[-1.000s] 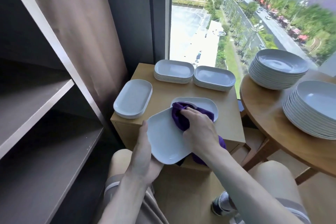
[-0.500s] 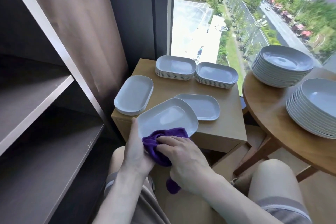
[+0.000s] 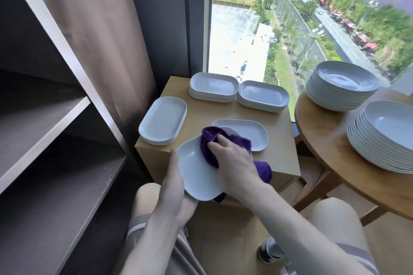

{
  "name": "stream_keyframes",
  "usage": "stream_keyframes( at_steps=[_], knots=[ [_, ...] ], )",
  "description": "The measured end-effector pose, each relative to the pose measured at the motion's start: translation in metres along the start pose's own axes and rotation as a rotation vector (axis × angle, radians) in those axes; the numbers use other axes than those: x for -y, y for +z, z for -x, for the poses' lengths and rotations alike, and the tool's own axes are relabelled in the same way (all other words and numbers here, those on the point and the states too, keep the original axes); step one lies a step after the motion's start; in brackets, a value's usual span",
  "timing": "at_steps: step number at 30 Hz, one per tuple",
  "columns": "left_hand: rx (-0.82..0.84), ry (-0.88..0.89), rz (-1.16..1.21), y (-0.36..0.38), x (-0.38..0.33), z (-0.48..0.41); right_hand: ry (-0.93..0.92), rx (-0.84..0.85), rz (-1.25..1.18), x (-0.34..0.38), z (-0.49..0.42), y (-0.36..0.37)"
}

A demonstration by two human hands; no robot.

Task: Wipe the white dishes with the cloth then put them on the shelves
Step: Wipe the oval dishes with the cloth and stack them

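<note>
My left hand [image 3: 173, 187] holds a white oblong dish [image 3: 196, 169] by its near left edge, tilted above my lap in front of the small wooden table [image 3: 281, 140]. My right hand [image 3: 234, 163] presses a purple cloth [image 3: 214, 145] onto the dish's far part; a fold of the cloth hangs out past my wrist on the right. One single white dish [image 3: 248, 134] lies flat on the table just behind. The dark shelves [image 3: 44, 131] stand to my left.
On the small table are a stack of oblong dishes at the left [image 3: 163, 120] and two stacks at the back [image 3: 213, 87] [image 3: 263, 96]. A round wooden table [image 3: 330, 158] at the right carries two tall stacks of round plates [image 3: 342, 85] [image 3: 388, 134]. A brown curtain [image 3: 100, 29] hangs beside the window.
The cloth and my right hand moved from the dish's near edge up to its far part. The dish tilted back to a steeper angle in my left hand.
</note>
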State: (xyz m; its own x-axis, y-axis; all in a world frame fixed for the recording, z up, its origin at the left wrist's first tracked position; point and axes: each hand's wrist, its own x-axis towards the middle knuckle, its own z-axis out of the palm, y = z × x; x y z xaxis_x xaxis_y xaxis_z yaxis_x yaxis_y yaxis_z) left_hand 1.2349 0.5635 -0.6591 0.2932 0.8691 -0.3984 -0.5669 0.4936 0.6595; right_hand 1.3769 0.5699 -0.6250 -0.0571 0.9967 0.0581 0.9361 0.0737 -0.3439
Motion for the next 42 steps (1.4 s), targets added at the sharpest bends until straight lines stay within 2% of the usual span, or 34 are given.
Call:
stream_keyframes(
  at_steps=[6,9,17,20,26,32,37,42],
  knots=[
    [-0.147,-0.069,0.086,-0.016,0.004,-0.005,-0.241,0.203,-0.084,0.032,0.042,0.016],
    [-0.150,-0.089,0.100,-0.025,0.005,-0.008,-0.253,0.267,-0.127,0.020,0.055,0.017],
    [-0.050,-0.113,-0.025,-0.029,0.020,-0.014,0.078,0.092,-0.181,-0.062,0.070,0.024],
    [-0.112,-0.122,-0.130,-0.027,0.028,-0.023,0.243,0.004,-0.343,-0.092,0.079,0.024],
    [-0.219,-0.068,-0.246,0.001,0.021,-0.071,0.507,-0.299,-0.759,-0.124,0.082,0.000],
    [-0.191,-0.118,-0.338,0.042,0.007,-0.137,0.548,-0.385,-1.029,-0.122,0.073,-0.019],
    [-0.198,-0.177,-0.372,0.060,0.004,-0.172,0.556,-0.349,-1.101,-0.122,0.069,-0.015],
    [-0.186,-0.207,-0.420,0.061,0.005,-0.193,0.606,-0.310,-1.048,-0.132,0.076,-0.003]
  ],
)
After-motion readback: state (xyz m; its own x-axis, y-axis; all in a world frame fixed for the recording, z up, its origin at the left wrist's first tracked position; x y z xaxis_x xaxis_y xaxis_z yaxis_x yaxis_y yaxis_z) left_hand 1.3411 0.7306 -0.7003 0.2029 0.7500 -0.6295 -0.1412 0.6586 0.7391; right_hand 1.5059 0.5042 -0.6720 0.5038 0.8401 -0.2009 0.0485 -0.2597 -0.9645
